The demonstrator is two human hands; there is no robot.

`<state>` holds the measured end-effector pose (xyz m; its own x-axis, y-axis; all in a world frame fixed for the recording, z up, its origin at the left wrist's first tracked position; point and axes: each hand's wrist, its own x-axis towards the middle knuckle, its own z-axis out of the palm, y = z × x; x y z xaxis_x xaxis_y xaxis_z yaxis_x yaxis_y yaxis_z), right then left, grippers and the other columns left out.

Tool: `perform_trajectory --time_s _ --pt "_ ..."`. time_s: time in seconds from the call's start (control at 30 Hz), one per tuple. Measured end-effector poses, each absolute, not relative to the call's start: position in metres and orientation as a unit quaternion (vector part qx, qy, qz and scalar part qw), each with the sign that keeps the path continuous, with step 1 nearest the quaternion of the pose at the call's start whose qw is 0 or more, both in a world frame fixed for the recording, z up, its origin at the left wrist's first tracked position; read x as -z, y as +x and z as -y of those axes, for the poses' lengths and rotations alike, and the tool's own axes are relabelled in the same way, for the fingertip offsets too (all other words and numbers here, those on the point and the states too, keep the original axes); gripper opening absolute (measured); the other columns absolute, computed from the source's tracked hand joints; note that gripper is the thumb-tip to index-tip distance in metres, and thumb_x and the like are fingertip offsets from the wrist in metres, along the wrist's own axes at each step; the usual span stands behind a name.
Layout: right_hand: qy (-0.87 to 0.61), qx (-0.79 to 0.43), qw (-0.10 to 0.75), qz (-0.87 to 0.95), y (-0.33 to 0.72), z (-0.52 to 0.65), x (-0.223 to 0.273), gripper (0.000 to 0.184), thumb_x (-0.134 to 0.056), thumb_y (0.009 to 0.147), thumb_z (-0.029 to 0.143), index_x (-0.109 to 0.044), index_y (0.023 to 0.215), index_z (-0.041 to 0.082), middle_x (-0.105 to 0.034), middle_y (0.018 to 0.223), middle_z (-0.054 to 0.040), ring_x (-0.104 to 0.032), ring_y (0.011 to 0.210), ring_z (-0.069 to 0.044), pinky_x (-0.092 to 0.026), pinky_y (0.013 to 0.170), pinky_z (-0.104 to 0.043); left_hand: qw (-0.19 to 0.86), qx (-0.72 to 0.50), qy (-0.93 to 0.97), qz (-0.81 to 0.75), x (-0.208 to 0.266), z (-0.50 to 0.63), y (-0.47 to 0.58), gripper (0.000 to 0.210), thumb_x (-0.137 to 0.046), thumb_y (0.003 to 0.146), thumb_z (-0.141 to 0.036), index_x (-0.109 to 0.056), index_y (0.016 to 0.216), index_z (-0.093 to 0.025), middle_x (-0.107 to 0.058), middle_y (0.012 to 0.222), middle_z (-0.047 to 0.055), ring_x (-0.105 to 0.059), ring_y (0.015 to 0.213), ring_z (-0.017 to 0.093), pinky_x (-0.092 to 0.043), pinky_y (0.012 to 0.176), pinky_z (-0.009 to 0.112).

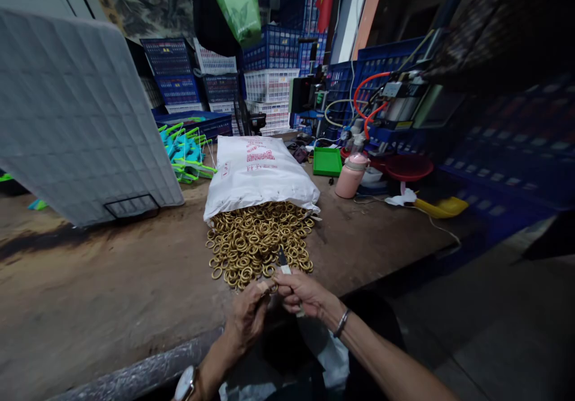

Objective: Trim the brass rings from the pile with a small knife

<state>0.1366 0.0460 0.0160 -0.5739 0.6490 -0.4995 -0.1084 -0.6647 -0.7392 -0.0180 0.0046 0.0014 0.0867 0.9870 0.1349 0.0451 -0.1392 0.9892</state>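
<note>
My right hand (305, 293) is closed round a slim knife (284, 268) with a dark blade and a pale handle, its tip pointing away over the pile. My left hand (248, 310) is pinched closed beside it, with a brass-coloured ring (274, 288) at its fingertips, close against the right fingers. A pale wrap shows on one left finger. Just beyond both hands lies a heap of brass-coloured rings (251, 242), spilling from the mouth of a white woven sack (260, 176) with red print.
A large pale ribbed panel (85, 119) stands at left, beside green and turquoise plastic parts (186, 149). On the right are a green tray (327, 161), a pink bottle (351, 176), a red dish (408, 166) and a yellow scoop (442, 207). Stacked crates (272, 86) fill the back.
</note>
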Motion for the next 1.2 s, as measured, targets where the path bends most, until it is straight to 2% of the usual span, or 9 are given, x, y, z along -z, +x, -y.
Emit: perform_trajectory --time_s 0.1,0.2,0.3,0.37,0.63,0.93,1.03,1.13,1.2 --pt "-0.416 -0.802 0.22 0.369 0.136 -0.045 -0.012 0.02 -0.05 0.074 0.033 -0.034 0.071 0.022 -0.025 0.043 0.0139 -0.014 0.032 -0.003 -0.013 0.034 -0.016 0.432 -0.49 0.598 -0.465 -0.002 -0.006 -0.018 0.018 -0.063 0.067 -0.016 -0.07 0.083 -0.022 -0.068 0.08 0.009 -0.06 0.075 0.02 -0.043 0.075 0.03" --pt "-0.48 -0.695 0.257 0.47 0.133 -0.044 -0.009 0.018 -0.047 0.076 0.035 -0.037 0.07 0.021 -0.031 0.048 0.0114 -0.021 0.035 -0.003 -0.019 0.037 -0.017 0.415 -0.471 0.611 -0.483 -0.004 -0.007 -0.013 0.015 -0.057 0.073 -0.021 -0.069 0.082 -0.022 -0.068 0.079 0.006 -0.059 0.074 0.018 -0.042 0.073 0.028" --pt "-0.501 -0.54 0.328 0.591 0.132 -0.043 -0.005 0.022 -0.045 0.078 0.037 -0.044 0.068 0.018 -0.042 0.058 0.0063 -0.037 0.05 -0.006 -0.031 0.049 -0.018 0.469 -0.468 0.554 -0.503 -0.004 -0.006 -0.005 0.015 -0.054 0.075 -0.027 -0.066 0.075 -0.018 -0.065 0.068 0.002 -0.056 0.064 0.015 -0.042 0.065 0.025" --pt "-0.486 -0.487 0.337 0.642 0.131 -0.043 -0.002 0.025 -0.044 0.079 0.039 -0.048 0.068 0.017 -0.045 0.062 0.0047 -0.04 0.058 -0.008 -0.033 0.055 -0.019 0.512 -0.486 0.501 -0.501 0.0 -0.006 -0.001 0.015 -0.057 0.073 -0.03 -0.063 0.07 -0.016 -0.061 0.062 0.0 -0.053 0.059 0.013 -0.041 0.059 0.023" --pt "-0.488 -0.455 0.307 0.679 0.127 -0.044 0.004 0.025 -0.042 0.079 0.035 -0.044 0.062 0.017 -0.042 0.057 0.005 -0.037 0.055 -0.008 -0.03 0.052 -0.02 0.614 -0.47 0.394 -0.498 0.005 -0.006 0.003 0.028 -0.06 0.068 -0.041 -0.054 0.066 -0.014 -0.046 0.051 -0.005 -0.03 0.039 0.004 -0.021 0.039 0.018" --pt "-0.491 -0.495 0.304 0.649 0.129 -0.047 0.007 0.026 -0.036 0.082 0.031 -0.05 0.066 0.016 -0.047 0.055 0.0037 -0.041 0.053 -0.008 -0.032 0.052 -0.02 0.673 -0.461 0.358 -0.455 -0.005 0.0 0.002 0.034 -0.058 0.069 -0.049 -0.05 0.063 -0.016 -0.043 0.047 -0.007 -0.023 0.035 0.002 -0.014 0.035 0.017" --pt "-0.515 -0.413 0.302 0.688 0.133 -0.046 0.011 0.025 -0.035 0.082 0.027 -0.051 0.067 0.017 -0.048 0.056 0.0031 -0.042 0.053 -0.009 -0.031 0.053 -0.02 0.661 -0.456 0.359 -0.476 -0.001 0.001 0.001 0.033 -0.057 0.07 -0.048 -0.049 0.065 -0.017 -0.039 0.042 -0.009 -0.023 0.033 0.003 -0.015 0.035 0.017" --pt "-0.489 -0.319 0.236 0.777 0.136 -0.04 0.01 0.013 -0.04 0.075 0.016 -0.051 0.07 0.018 -0.051 0.06 0.0019 -0.042 0.056 -0.01 -0.027 0.054 -0.021 0.649 -0.468 0.353 -0.485 0.001 0.0 0.001 0.034 -0.057 0.069 -0.049 -0.048 0.064 -0.017 -0.039 0.043 -0.009 -0.025 0.034 0.003 -0.017 0.036 0.017" --pt "-0.481 -0.278 0.182 0.811 0.137 -0.036 0.007 0.015 -0.041 0.069 0.01 -0.052 0.076 0.018 -0.053 0.064 0.001 -0.043 0.058 -0.011 -0.025 0.054 -0.022 0.645 -0.472 0.348 -0.49 0.001 0.0 0.001 0.032 -0.057 0.069 -0.048 -0.048 0.063 -0.017 -0.039 0.044 -0.008 -0.027 0.035 0.003 -0.019 0.037 0.017"
